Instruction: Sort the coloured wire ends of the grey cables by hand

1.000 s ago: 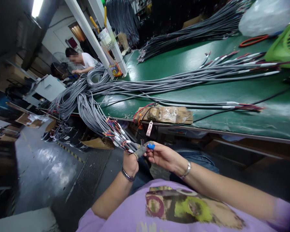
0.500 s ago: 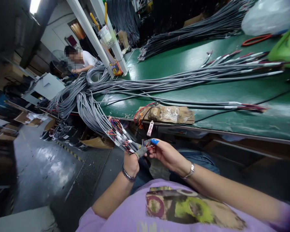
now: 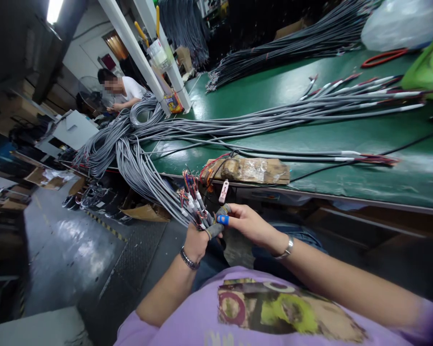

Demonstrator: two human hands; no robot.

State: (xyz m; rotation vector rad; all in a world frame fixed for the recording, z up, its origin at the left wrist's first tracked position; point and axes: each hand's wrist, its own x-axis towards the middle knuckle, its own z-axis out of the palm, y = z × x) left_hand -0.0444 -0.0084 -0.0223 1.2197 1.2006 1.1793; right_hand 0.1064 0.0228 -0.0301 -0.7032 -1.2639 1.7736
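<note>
A bundle of grey cables (image 3: 162, 192) hangs over the table's front edge, its white-sleeved ends showing thin coloured wires. My left hand (image 3: 198, 240) is wrapped round the bundle close to these ends, with grey covering on its fingers. Just right of it, my right hand (image 3: 243, 222) is closed in a pinch at the wire ends, blue tape round one finger. What lies between its fingertips is too small to make out. Beyond my hands, a wooden block (image 3: 258, 170) with tape and wires sits at the table edge.
More grey cables (image 3: 238, 126) lie along the green table (image 3: 332, 185). A darker cable pile (image 3: 274, 53), a plastic bag (image 3: 400, 24), red-handled tool (image 3: 382, 58) and green basket (image 3: 427, 67) stand farther back. A person (image 3: 128, 91) works at the far left, beyond white posts.
The wire ends in my left hand have swung upright and to the right. My right hand's fingers have shifted slightly left, closer to the left hand.
</note>
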